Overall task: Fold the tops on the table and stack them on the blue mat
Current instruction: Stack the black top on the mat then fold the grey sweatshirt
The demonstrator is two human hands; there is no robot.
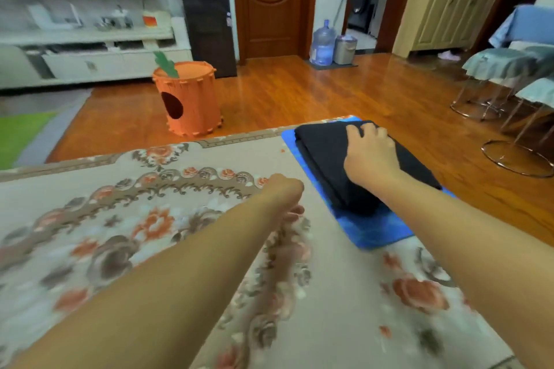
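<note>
Right hand presses soft, rectangular folded top.

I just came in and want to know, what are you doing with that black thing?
A person is folding tops. The right hand rests flat on a folded black top, which lies on the blue mat at the table's far right corner. The left hand is over the flowery tablecloth, blurred, holding nothing that can be seen.
</note>
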